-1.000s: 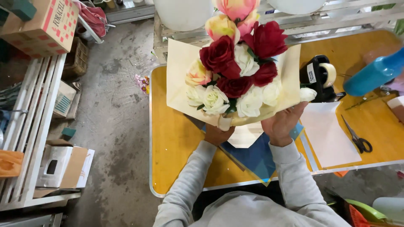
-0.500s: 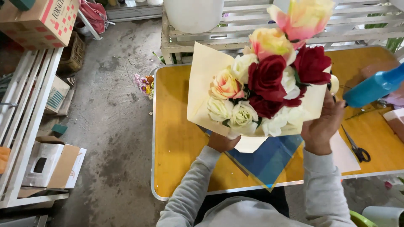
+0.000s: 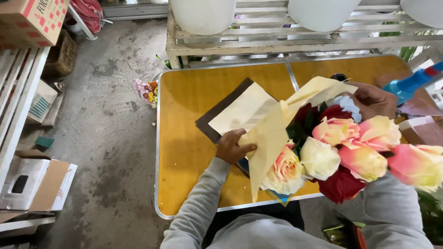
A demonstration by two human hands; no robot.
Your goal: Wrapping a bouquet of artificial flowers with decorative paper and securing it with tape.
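Head view, looking down: we are standing at a yellow folding table, with a bouquet of roses tipped onto its side toward our right. We count roughly 8 blooms: cream, pink-edged and deep red.

Our left hand pinches the edge of a cream wrapping sheet, fingers closed on the paper, drawing it around the flower heads; holding it there seems to keep the wrap from springing open. Our right hand cups the far side of the bouquet, fingers curled over the top fold of the sheet and a bit of pale blue tissue, apparently steadying the bundle while it lies tilted.

Under the bouquet, 1 more cream sheet lies flat on a dark brown sheet, stacked on the tabletop within easy reach. A blue spray bottle sits at the table's right end, near our right hand.
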